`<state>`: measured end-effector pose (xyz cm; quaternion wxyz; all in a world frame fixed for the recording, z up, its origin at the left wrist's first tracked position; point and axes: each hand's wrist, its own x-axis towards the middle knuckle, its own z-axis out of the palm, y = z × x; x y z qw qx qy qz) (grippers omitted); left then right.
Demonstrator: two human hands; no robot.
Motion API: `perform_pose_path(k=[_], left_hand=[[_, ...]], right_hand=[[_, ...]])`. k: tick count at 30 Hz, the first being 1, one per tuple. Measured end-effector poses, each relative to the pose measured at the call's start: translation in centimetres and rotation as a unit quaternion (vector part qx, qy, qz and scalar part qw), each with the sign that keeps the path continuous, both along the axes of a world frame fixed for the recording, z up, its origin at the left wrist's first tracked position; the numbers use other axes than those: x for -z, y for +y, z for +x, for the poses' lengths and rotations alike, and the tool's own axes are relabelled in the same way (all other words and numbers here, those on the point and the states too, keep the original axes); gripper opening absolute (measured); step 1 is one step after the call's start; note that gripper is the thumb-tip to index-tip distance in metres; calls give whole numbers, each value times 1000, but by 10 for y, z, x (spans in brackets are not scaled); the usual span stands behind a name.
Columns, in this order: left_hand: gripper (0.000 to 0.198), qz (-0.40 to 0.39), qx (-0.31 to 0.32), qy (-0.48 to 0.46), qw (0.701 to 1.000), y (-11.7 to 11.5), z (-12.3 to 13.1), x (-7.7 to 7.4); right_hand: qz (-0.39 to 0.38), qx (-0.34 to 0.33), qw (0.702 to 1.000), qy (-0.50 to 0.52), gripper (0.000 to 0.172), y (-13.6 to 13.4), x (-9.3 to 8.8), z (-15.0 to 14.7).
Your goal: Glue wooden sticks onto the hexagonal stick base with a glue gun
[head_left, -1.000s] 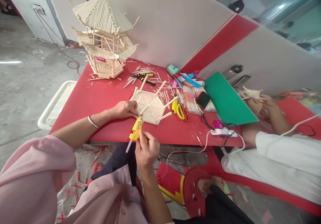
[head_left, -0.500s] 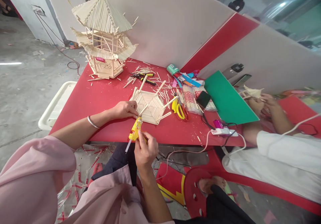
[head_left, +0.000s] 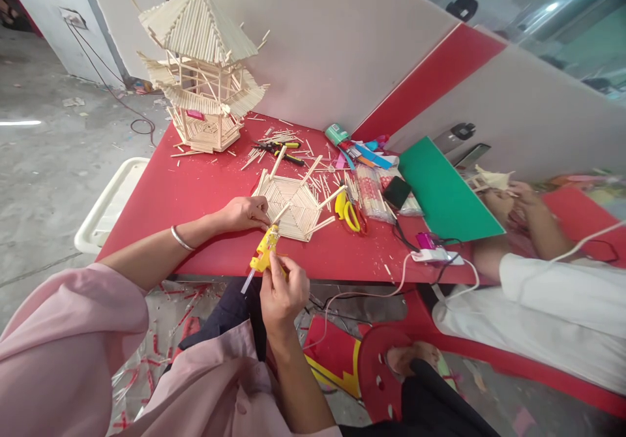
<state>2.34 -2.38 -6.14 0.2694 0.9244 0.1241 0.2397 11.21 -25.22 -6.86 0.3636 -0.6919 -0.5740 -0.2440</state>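
Note:
My right hand point(head_left: 283, 290) is closed around the handle of a yellow hot glue gun point(head_left: 265, 252), a clear glue stick poking out of its back. The gun's nozzle points up at the near-left corner of a hexagonal wooden-stick base point(head_left: 298, 210), which lies flat on the table with several sticks standing or jutting from its corners. At that same corner, my left hand point(head_left: 248, 213) has its fingers pinched together, close to the nozzle and a slanting wooden stick point(head_left: 282, 213). What sits between those fingertips is hidden.
A tall wooden-stick pagoda point(head_left: 205, 72) stands at the back left of the red table point(head_left: 161, 209). Pliers point(head_left: 281, 150), yellow-handled scissors point(head_left: 349, 214), packs of sticks point(head_left: 374, 192), a green board point(head_left: 445, 192) and a power strip point(head_left: 435, 256) lie around. At right, another person's hands point(head_left: 513, 199) hold a small piece.
The glue gun has tilted slightly, its glue-stick end shifting up and to the left. My left hand stays in place at the base's corner.

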Motion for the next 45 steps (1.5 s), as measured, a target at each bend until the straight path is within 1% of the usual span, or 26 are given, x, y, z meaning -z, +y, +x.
perform_pose_path(k=[3, 6, 9, 11, 13, 15, 17, 18, 20, 21, 23, 26, 29, 32, 36, 41, 45], left_hand=[[19, 13, -18, 7, 1000, -7, 1, -2], [19, 36, -63, 11, 997, -14, 1, -2], [18, 51, -109, 18, 993, -17, 0, -3], [17, 44, -126, 13, 991, -18, 0, -6], [17, 18, -132, -13, 991, -19, -1, -12], [18, -42, -124, -51, 990, -20, -3, -20], [22, -154, -98, -67, 981, -22, -4, -27], [24, -224, -79, -61, 970, -23, -5, -30], [28, -348, -41, -41, 936, -25, -5, -34], [28, -390, -27, -36, 920, -26, -5, -35], [27, -429, -9, -35, 902, -27, -4, -37], [26, -441, 5, -32, 897, -29, -4, -40], [29, -458, 2, -28, 888, -31, -3, -43], [31, -472, 2, -25, 881, -32, -3, -44], [29, -474, 4, -23, 880, -31, -2, -42], [25, -458, 1, -30, 888, -30, -2, -38], [18, -449, -2, -32, 893, -31, -1, -37]], right_hand=[[0, 11, 1000, 4, 42, 0, 0, 0], [-16, 11, 1000, 20, 39, 1, 5, 0], [-3, -3, 1000, 24, 38, 2, 7, 0], [21, -10, 1000, 14, 41, 2, 5, 1], [40, -18, 999, 1, 46, 0, 2, 5], [52, -25, 998, -15, 54, -3, -2, 11], [63, -27, 997, -35, 59, -6, -5, 18], [68, -26, 996, -45, 60, -8, -7, 22], [76, -23, 995, -63, 57, -11, -9, 28], [77, -23, 994, -71, 54, -11, -10, 30], [75, -24, 993, -84, 43, -12, -11, 33], [67, -29, 993, -93, 31, -10, -13, 32], [66, -41, 992, -95, 26, -9, -14, 29], [52, -52, 992, -104, 27, -8, -14, 26], [37, -56, 992, -109, 28, -9, -14, 26], [30, -59, 991, -117, 28, -9, -13, 25], [17, -58, 990, -127, 29, -10, -12, 25]])
